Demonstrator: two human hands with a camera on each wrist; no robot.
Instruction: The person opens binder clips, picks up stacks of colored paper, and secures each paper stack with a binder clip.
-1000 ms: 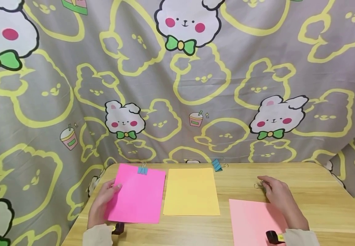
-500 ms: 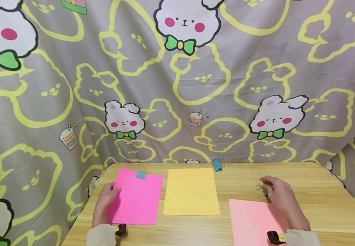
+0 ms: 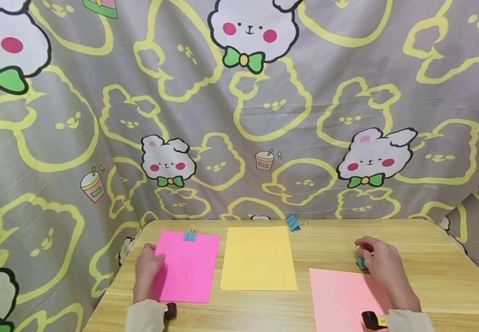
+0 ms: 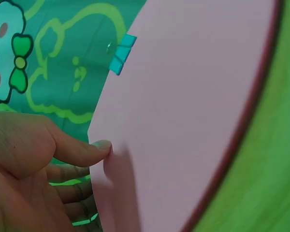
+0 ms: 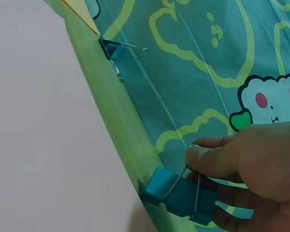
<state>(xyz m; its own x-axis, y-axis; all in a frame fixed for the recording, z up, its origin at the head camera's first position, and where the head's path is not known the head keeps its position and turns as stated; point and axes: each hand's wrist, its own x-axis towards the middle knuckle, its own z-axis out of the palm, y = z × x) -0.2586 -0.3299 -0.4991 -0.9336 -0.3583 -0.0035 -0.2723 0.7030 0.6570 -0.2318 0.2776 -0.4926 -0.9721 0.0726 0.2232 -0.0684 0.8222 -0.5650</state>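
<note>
Your left hand (image 3: 147,269) pinches the magenta sheet (image 3: 187,272); your right hand (image 3: 382,260) pinches the held clip (image 5: 180,195).
Lower left of the head view: your left thumb lies on the sheet's face at its left edge, fingers behind; a mounted blue clip (image 3: 189,236) sits on its top edge. Lower right: your right thumb and forefinger are closed on the held clip's wire handle, near the pale pink sheet (image 3: 343,295); contact with that sheet cannot be told. Lower centre: the yellow sheet (image 3: 259,259) lies on the tabletop (image 3: 326,249), a spare blue clip (image 3: 293,223) near its upper right corner.
</note>
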